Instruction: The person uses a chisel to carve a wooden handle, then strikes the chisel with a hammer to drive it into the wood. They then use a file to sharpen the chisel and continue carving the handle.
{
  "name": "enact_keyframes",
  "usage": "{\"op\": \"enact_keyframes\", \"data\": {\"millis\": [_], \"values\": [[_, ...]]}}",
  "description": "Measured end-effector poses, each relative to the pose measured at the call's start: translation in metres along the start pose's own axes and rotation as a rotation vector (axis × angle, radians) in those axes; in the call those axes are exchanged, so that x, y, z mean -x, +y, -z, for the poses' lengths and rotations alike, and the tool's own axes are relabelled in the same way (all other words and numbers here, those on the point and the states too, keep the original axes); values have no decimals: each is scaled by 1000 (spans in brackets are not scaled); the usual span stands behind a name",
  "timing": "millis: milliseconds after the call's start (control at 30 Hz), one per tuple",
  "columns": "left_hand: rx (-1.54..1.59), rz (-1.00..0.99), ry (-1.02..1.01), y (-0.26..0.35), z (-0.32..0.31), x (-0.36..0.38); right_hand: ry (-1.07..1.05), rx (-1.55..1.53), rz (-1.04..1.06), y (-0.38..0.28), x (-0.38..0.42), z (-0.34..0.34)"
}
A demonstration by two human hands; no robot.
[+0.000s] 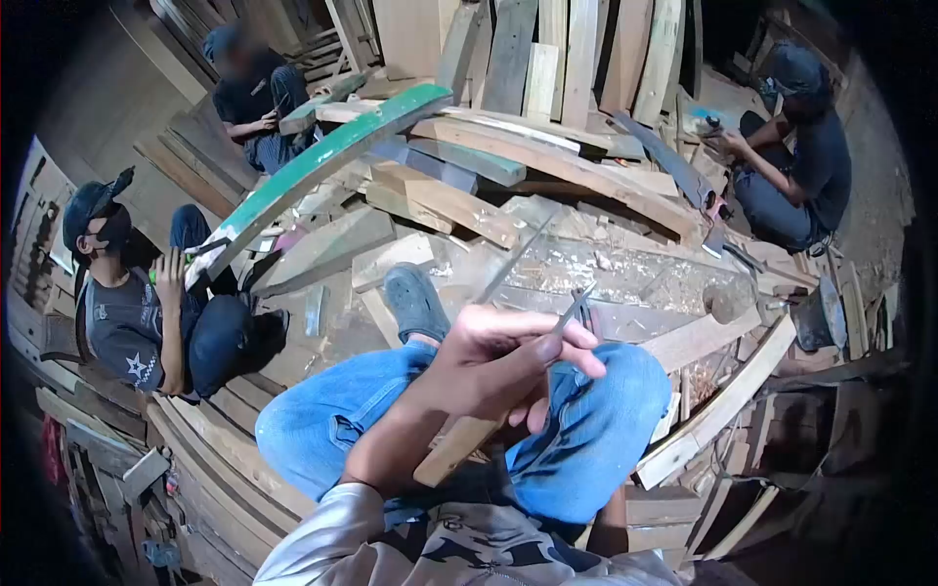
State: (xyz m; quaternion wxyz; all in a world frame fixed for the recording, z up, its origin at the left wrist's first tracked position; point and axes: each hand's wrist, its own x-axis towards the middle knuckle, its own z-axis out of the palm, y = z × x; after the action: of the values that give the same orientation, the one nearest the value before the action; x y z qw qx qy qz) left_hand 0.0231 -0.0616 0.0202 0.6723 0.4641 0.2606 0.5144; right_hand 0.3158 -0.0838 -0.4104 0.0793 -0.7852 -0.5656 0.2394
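Observation:
My left hand (503, 366) is in front of my knees, its fingers closed around a thin metal tool (575, 311) whose narrow tip sticks out past the thumb. A flat wooden piece (451, 454) extends below the same hand toward my lap; whether it belongs to the tool cannot be made out. Beyond the fingers, a long thin grey strip (518, 256) slants up over the wood. Part of my right forearm shows beside my right thigh, but my right hand is hidden.
A long green-topped beam (327, 161) lies across stacked boards (576, 176). Three people sit around the pile: one at left (147, 303), one at back left (256, 107), one at right (806, 156). An axe-like tool (718, 242) and a curved plank (723, 410) lie at right.

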Motion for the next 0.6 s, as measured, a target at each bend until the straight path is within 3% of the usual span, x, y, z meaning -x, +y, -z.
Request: {"op": "enact_keyframes", "data": {"millis": [67,167,200,233,267,300,400,500,567,600], "values": [[-77,17,34,-6,-1,-4,44,-57,22,12,1,28],[-229,70,-12,-12,-3,-13,292,-350,112,-1,6,134],[-165,129,-39,-15,-5,-17,366,-764,201,-39,2,176],[-141,157,-91,-18,-8,-19,414,-730,146,-108,37,250],[-173,177,-87,-20,-20,-19,482,-983,430,-171,75,314],[-220,183,-76,-20,-30,-20,383,-878,531,-187,91,334],[-128,185,-65,-35,-36,-15,50,-791,783,-234,118,354],[-36,191,-37,-60,-25,-4,-139,-1033,685,-243,114,339],[-102,133,57,-75,-19,7,-123,-921,755,-244,103,329],[-285,77,-21,-93,-3,18,-23,-944,727,-245,99,323]]}}
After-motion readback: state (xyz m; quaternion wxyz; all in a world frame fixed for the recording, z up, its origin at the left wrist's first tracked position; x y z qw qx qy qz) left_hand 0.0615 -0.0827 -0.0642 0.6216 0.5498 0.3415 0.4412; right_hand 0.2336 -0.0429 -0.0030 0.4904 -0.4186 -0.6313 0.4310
